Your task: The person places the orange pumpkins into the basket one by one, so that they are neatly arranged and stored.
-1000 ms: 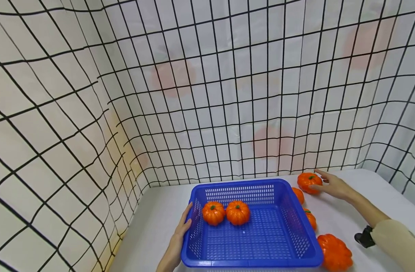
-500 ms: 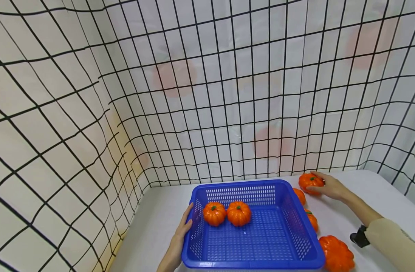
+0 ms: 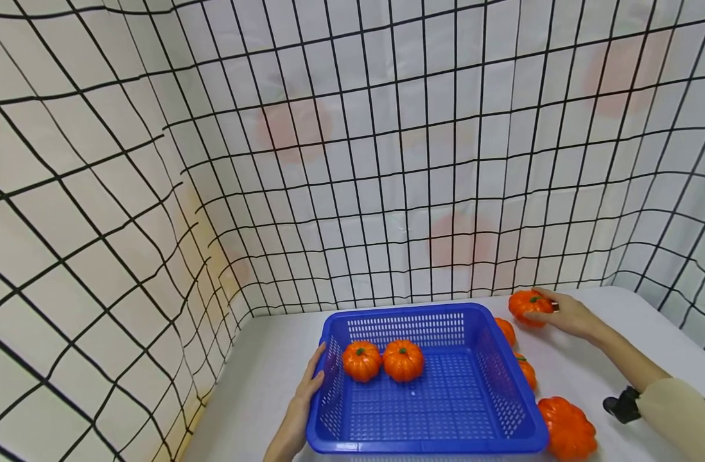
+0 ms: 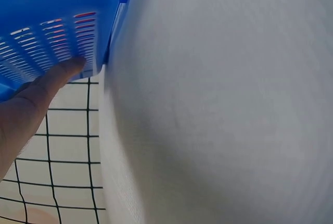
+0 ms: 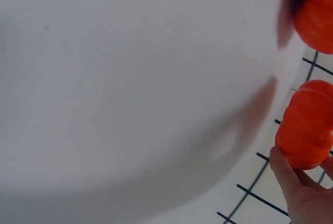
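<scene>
In the head view my right hand (image 3: 571, 316) pinches a shiny orange toy pumpkin (image 3: 528, 308) with a green stem, between thumb and fingertips. The right wrist view shows this pumpkin (image 5: 306, 125) apart from its shadow on the white tabletop. My left hand (image 3: 299, 405) lies along the left side of a blue plastic basket (image 3: 427, 447); in the left wrist view a straight finger (image 4: 54, 75) touches the slotted outer wall. Side by side inside the basket, toward its left, sit two similar pumpkins, one left (image 3: 361, 361) and one right (image 3: 403, 360).
Along the basket's right side, partly hidden by it, are two small pumpkins, one farther (image 3: 506, 331) and one nearer (image 3: 526, 372). A larger orange pumpkin (image 3: 567, 428) lies at the near right corner. Black netting (image 3: 407, 192) over white sheeting bounds the white table (image 3: 257, 359) behind and beside.
The right thumb and fingers have closed in around the far pumpkin, which has risen slightly. The left hand stays at the basket; the pumpkins inside have not moved.
</scene>
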`<state>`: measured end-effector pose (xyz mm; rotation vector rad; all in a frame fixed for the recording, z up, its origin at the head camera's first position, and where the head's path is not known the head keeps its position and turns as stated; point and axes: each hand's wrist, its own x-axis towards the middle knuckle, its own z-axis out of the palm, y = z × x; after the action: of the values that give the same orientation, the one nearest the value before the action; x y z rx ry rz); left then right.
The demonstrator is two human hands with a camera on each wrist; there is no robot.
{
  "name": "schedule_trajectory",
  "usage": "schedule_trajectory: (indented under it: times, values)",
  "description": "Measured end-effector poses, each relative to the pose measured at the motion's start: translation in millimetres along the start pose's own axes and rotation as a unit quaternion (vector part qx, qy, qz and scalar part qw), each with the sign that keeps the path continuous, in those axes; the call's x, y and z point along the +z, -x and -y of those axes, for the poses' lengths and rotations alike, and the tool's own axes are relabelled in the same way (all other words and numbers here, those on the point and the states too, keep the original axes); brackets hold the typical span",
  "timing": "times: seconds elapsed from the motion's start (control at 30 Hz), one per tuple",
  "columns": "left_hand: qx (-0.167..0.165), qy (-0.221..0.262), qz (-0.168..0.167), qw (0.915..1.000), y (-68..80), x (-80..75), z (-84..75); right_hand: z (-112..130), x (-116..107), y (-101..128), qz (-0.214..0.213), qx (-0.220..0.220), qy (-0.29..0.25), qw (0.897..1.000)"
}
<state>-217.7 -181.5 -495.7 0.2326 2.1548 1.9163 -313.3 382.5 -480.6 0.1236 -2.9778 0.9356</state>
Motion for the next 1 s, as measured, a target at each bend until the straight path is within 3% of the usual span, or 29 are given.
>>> schedule_trajectory:
  times: [0.2, 0.47, 1.0]
  values:
    - [-0.001, -0.002, 0.002, 1.0, 0.8, -1.6, 0.4, 23, -19, 12, -0.003, -0.003, -0.016, 1.0]
    - [0.01, 0.002, 0.007, 0.9999, 0.3, -4.3, 0.1, 69, -39, 24, -0.007, -0.052, -0.037, 0.998]
    - [0.008, 0.003, 0.007, 0.9999, -1.0, -0.6, 1.3, 155, -29, 28, 0.029, -0.145, -0.079, 0.986]
